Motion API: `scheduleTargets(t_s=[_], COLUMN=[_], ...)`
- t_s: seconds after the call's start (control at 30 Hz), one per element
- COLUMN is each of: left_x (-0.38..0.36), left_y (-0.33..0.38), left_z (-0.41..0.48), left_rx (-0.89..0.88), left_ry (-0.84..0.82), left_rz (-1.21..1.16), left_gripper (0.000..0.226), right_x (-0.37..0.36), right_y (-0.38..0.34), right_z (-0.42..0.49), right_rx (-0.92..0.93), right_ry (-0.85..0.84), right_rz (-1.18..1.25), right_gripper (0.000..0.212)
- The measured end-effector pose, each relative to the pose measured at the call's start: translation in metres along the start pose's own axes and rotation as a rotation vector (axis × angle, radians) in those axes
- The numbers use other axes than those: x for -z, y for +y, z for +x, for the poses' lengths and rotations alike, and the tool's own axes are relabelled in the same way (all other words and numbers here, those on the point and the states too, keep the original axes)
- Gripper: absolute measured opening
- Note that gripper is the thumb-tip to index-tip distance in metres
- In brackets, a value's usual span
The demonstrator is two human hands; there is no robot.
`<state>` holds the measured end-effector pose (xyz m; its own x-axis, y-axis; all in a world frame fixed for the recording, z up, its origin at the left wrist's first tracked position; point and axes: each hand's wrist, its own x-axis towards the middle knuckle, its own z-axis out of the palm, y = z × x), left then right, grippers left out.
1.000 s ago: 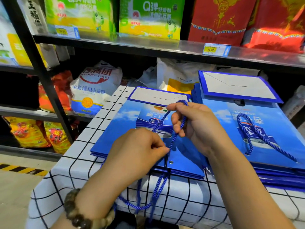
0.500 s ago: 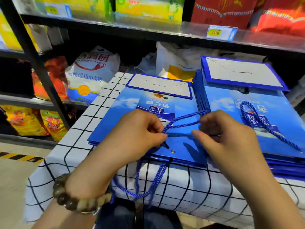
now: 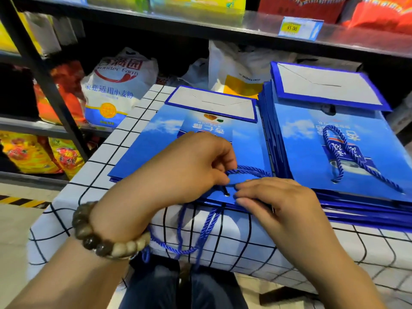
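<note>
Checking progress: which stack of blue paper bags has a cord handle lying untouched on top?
The right stack; its cord handle lies free. On the left stack, the left hand pinches the cord, the right hand beside it.

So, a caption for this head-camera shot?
Left hand and right hand work a blue cord at the eyelet of a flat blue paper bag.

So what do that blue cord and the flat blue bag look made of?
Twisted blue cord: probably synthetic rope, slight sheen, strands visibly wound. Flat blue printed bag: likely glossy laminated paper or card, with crisp folded edges, reflections and a metal-looking eyelet.
</note>
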<state>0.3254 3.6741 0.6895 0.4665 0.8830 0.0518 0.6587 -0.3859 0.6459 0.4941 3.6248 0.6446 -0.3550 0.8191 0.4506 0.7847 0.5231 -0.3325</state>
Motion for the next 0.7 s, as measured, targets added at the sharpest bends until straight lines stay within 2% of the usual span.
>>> scheduleTargets(t_s=[0.13,0.27,0.47,0.6,0.7], left_x=[0.005,0.005,0.007,0.010,0.002], left_y=[0.008,0.008,0.010,0.007,0.003], left_z=[0.011,0.016,0.019,0.004,0.001], left_rx=[-0.086,-0.111,-0.116,-0.095,-0.076], left_ry=[-0.137,-0.193,-0.196,-0.186,-0.126], left_rz=[0.187,0.208,0.066,-0.064,-0.105], left_gripper=[0.027,0.030,0.018,0.043,0.043], right_x=[0.001,-0.001,-0.007,-0.008,-0.008], right_y=[0.004,0.005,0.008,0.014,0.015], right_z=[0.003,0.001,0.005,0.005,0.003], right_rx=[0.017,0.110,0.084,0.025,0.074], right_ry=[-0.054,-0.022,0.223,0.282,0.258], right_rz=[-0.014,-0.119,-0.192,-0.116,-0.048], right_gripper=[0.033,0.030,0.027,0.025,0.013])
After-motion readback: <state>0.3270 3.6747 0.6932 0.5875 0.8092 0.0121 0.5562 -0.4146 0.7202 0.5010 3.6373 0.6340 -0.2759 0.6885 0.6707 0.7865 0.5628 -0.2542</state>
